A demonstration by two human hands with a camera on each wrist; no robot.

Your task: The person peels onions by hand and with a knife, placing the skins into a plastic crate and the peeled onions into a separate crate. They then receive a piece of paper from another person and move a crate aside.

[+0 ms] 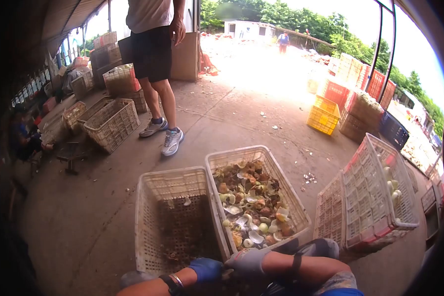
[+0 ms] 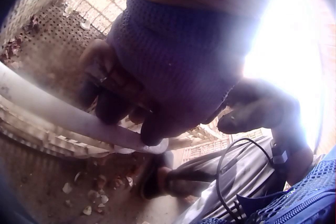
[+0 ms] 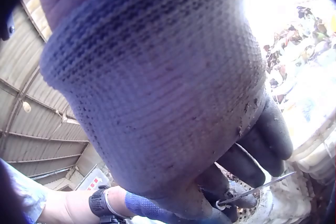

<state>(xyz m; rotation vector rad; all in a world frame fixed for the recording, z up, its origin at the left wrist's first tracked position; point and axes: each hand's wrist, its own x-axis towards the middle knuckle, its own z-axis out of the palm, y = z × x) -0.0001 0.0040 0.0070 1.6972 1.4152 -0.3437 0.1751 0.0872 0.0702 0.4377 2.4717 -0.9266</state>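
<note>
My left hand (image 1: pixel 206 270), in a blue knit glove, is at the near end of the left crate (image 1: pixel 143 222), right beside my right hand. In the left wrist view its fingers (image 2: pixel 152 129) bend down close over a pale crate rim (image 2: pixel 63 116); whether they hold something I cannot tell. My right hand (image 1: pixel 249 261) wears a pale glove with dark-coated fingers (image 3: pixel 274 129). Low in the right wrist view, a thin-bladed knife (image 3: pixel 262 186) sticks out from its curled fingers. The right crate (image 1: pixel 286 192) holds onion skins and scraps (image 1: pixel 254 202); dark dirt and bits lie in the left one.
Stacked crates with onions (image 1: pixel 375 197) stand close on my right. A person (image 1: pixel 155 59) stands ahead, past the left crate. More crates (image 1: pixel 113 123) are on the left, with a yellow crate (image 1: pixel 324 114) farther right. Scraps (image 1: pixel 308 177) litter the concrete floor.
</note>
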